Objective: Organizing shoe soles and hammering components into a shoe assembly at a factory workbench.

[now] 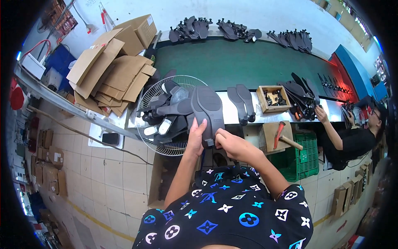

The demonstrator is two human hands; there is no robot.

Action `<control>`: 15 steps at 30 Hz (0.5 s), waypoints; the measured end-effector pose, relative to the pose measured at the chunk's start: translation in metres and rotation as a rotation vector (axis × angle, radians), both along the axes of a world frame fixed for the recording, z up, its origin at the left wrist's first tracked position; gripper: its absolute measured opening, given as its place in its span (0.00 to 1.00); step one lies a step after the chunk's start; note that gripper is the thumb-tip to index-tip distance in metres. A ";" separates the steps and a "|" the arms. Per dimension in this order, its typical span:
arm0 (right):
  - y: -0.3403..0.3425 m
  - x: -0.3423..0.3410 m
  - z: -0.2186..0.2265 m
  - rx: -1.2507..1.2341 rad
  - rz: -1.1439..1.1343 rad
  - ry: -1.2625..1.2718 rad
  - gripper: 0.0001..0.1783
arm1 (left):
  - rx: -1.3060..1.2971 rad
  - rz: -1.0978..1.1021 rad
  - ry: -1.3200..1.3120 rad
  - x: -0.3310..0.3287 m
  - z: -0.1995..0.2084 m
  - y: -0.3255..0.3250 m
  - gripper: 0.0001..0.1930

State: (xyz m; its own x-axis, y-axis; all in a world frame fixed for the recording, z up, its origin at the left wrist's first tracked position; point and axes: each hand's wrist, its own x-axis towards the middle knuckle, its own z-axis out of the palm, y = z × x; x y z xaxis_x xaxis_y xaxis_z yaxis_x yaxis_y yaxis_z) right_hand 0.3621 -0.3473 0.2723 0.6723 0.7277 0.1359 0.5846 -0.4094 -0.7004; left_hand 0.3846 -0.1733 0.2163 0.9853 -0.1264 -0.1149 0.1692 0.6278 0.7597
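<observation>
A pair of dark grey shoe soles [208, 101] is held upright in front of me, toes pointing away and heel ends toward me. My left hand [195, 137] is closed round the lower left side, its thumb lying on the sole's face. Beside the heel end, my right hand [226, 142] has its fingers curled in; what they pinch, if anything, is hidden. Left of the soles, a round wire basket [141, 99] holds a heap of grey and black soles, some with pale patches. Two more grey soles [240, 101] lie side by side on the bench to the right.
Behind the bench edge runs a green conveyor belt [232, 62], with soles piled along its far side. A wooden box [273, 108] of small dark parts, a hammer [286, 139] and a green crate [307, 155] are at right. A co-worker [352, 139] works there. Cardboard [120, 76] is stacked left.
</observation>
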 end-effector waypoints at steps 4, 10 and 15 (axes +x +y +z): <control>0.012 -0.014 -0.003 -0.123 0.137 -0.021 0.14 | 0.113 -0.025 -0.001 -0.020 -0.015 0.017 0.24; 0.034 -0.010 -0.001 0.047 0.173 -0.154 0.36 | 0.215 -0.229 0.043 -0.077 -0.015 0.071 0.27; 0.090 0.001 -0.009 -0.416 0.595 -0.242 0.30 | 0.373 -0.650 -0.057 -0.142 -0.045 0.109 0.22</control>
State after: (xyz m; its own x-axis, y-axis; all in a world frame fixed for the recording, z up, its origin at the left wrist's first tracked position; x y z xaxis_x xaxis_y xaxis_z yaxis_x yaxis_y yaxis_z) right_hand 0.3626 -0.2577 0.2634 0.1372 0.9813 -0.1348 0.9065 -0.1793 -0.3823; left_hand 0.2428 -0.0645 0.1715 0.7313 -0.6474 -0.2147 0.3717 0.1143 0.9213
